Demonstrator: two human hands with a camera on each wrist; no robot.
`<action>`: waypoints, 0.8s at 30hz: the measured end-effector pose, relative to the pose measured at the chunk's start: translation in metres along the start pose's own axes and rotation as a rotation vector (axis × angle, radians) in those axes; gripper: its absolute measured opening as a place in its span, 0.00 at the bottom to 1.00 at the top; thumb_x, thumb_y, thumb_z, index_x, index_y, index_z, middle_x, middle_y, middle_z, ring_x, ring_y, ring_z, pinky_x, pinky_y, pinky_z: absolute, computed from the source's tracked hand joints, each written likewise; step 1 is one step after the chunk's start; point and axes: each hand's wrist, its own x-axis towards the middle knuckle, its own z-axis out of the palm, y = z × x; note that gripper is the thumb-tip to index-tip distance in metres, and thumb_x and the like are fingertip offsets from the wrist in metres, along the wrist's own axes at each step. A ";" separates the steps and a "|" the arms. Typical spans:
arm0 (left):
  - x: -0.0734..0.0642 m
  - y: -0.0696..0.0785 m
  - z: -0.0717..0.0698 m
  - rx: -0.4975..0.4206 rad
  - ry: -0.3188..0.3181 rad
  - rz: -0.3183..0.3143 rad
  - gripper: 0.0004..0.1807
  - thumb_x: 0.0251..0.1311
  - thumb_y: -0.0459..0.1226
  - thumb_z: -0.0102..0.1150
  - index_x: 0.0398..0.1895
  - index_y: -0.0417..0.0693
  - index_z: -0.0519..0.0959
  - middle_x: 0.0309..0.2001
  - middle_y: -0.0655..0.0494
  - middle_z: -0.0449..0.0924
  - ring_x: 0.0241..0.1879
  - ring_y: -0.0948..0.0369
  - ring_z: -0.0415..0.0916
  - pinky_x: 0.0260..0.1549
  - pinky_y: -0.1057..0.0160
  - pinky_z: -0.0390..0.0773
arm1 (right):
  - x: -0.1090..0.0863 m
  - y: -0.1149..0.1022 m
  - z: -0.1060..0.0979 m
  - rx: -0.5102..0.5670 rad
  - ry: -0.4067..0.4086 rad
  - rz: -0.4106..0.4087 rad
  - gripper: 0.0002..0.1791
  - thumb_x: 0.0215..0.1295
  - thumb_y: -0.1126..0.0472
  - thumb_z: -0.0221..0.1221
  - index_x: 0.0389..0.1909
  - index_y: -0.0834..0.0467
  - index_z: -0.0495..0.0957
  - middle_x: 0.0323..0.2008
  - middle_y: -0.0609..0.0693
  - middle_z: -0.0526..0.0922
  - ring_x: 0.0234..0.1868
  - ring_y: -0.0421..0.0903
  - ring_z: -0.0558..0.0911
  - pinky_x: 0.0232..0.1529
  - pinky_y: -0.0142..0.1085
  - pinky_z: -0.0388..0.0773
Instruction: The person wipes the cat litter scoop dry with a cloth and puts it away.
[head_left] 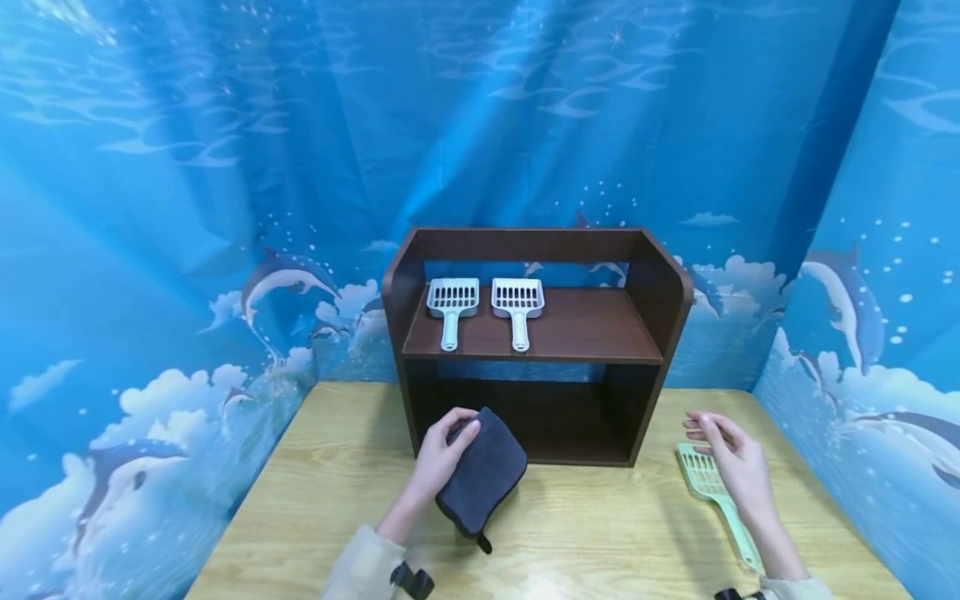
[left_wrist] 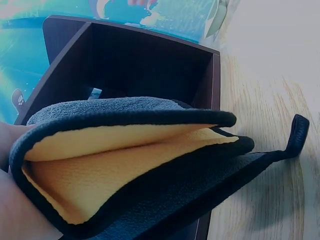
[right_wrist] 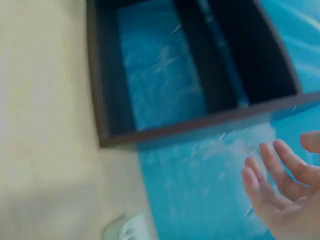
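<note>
My left hand (head_left: 442, 454) grips a folded dark grey cloth (head_left: 483, 473) at its upper left edge, held in front of the shelf. In the left wrist view the cloth (left_wrist: 135, 185) shows a yellow inner side, black edging and a small hanging loop. My right hand (head_left: 731, 462) hovers over a green slotted litter scoop (head_left: 705, 473) on the table's right side, its fingers loosely bent around nothing. In the right wrist view the right hand (right_wrist: 285, 190) has its fingers spread, with the scoop's corner (right_wrist: 127, 229) low in the picture.
A dark brown two-tier shelf (head_left: 532, 329) stands at the back of the wooden table (head_left: 585, 533). Two pale slotted scoops, one left (head_left: 452, 304) and one right (head_left: 517, 304), lie on its upper board. A blue ocean-print curtain (head_left: 300, 167) hangs behind and at both sides.
</note>
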 end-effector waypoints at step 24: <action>0.000 -0.009 -0.001 -0.002 -0.014 -0.039 0.11 0.71 0.35 0.59 0.49 0.37 0.82 0.44 0.43 0.85 0.41 0.63 0.78 0.47 0.68 0.74 | -0.038 0.078 -0.056 -0.572 -0.212 0.569 0.47 0.71 0.48 0.57 0.65 0.85 0.50 0.54 0.81 0.72 0.56 0.77 0.71 0.54 0.64 0.69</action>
